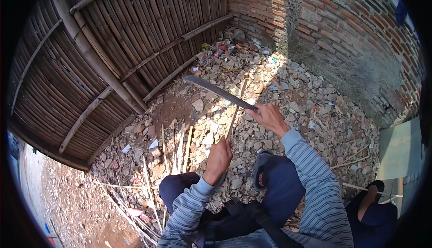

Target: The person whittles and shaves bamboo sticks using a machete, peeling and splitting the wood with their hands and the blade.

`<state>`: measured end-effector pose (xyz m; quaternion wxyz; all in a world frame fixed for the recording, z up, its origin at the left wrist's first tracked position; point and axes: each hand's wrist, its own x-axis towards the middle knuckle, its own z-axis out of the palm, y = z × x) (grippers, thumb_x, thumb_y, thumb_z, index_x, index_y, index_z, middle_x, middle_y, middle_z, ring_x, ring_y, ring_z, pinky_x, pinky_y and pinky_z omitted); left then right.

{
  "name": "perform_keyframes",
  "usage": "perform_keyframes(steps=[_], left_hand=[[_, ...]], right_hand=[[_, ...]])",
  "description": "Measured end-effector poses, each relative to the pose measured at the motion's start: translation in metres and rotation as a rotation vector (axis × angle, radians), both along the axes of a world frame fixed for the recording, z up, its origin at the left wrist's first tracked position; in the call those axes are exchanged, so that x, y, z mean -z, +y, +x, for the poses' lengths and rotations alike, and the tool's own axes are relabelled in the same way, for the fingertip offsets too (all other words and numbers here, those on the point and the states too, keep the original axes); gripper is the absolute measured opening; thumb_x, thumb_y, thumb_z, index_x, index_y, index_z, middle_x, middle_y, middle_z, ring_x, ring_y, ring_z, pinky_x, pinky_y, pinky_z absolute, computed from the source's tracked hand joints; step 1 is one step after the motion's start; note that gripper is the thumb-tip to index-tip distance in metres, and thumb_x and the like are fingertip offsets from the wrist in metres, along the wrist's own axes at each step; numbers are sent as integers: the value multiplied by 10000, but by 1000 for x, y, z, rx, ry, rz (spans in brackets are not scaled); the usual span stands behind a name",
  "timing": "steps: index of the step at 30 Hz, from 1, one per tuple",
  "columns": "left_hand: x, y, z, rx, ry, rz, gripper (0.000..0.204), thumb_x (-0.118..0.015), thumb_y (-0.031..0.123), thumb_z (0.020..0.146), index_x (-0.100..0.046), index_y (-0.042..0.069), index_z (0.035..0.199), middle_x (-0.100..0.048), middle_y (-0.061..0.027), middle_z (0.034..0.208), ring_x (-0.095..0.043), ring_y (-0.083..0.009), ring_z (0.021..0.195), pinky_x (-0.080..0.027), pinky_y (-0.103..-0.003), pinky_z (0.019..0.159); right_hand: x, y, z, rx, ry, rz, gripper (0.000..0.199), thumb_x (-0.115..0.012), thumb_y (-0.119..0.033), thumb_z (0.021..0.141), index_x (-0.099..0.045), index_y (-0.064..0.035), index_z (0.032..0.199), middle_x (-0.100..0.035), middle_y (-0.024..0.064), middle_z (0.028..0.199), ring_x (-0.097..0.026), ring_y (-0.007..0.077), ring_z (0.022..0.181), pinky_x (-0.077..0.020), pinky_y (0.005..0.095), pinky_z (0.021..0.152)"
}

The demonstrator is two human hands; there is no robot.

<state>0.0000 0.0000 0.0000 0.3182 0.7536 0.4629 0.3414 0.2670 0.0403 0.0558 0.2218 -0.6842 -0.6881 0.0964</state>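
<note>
Striped sleeves (321, 189) sit nearest my cam, w/ a dark strap (272, 228) between them.

L hand (218, 158): fingers curled tight round near end of a thin stick (232, 124), which points up & away; prob. gripped low so upper length is free. R hand (270, 118): wrapped on handle end of a machete (216, 90), blade out to upper left, crossing over the stick as I view it remotely. Can't tell if edge touches wood. Crossing is well apart from L fingers; I'd guess for safety.

Dark trousers (283, 189): legs either side of L hand, approx. a squat, likely for steadiness. Pale strips (181, 144) lie just beyond L knee (177, 186), within easy L reach, I'd judge.

Farther out: rubble (315, 113) all round; slatted fence (157, 14) at left; brick wall (324, 18) opp.; litter (225, 52) near their corner. Lower R: another person's leg (382, 223), below a greenish panel (400, 151).
</note>
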Motion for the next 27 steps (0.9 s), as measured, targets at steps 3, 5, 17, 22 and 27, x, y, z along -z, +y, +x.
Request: perform_keyframes(steps=[3, 5, 17, 22, 27], left_hand=[[-5, 0, -1, 8, 39, 14, 278, -518, 177, 1092, -622, -58, 985, -665, -280, 682, -677, -491, 639, -515, -557, 578], [-3, -11, 4, -13, -11, 31, 284, -515, 176, 1092, -616, -64, 978, -651, -286, 661, -669, -490, 620, -508, -555, 564], [1, -11, 9, 63, 50, 71, 272, -522, 176, 1084, -607, -68, 998, -671, -272, 691, -675, -471, 619, -525, -558, 570], [-7, -11, 12, -12, 67, 78, 270, -521, 153, 1086, -575, -35, 898, -615, -286, 648, -625, -494, 611, -476, -559, 556], [-7, -8, 13, -34, 181, 86, 264, -523, 180, 1090, -565, -41, 951, -620, -288, 629, -634, -490, 577, -484, -574, 529]], right_hand=[[1, -5, -7, -129, -53, -3, 665, -604, -730, 957, -778, -92, 1029, -573, 128, 507, -664, 337, 520, -509, 502, 556], [1, -16, -8, -335, -236, 91, 642, -611, -702, 969, -778, -83, 1011, -571, 115, 510, -639, 334, 503, -494, 484, 545], [14, -1, 35, -17, 53, 86, 672, -584, -652, 1016, -779, -11, 958, -599, 115, 538, -641, 288, 518, -493, 457, 520], [-2, -15, 14, -194, -130, 11, 725, -559, -758, 962, -780, -69, 923, -559, 122, 512, -638, 331, 522, -519, 480, 577], [0, -7, 15, -106, -33, 19, 720, -553, -737, 980, -746, -52, 874, -549, 126, 504, -627, 333, 511, -517, 490, 575]])
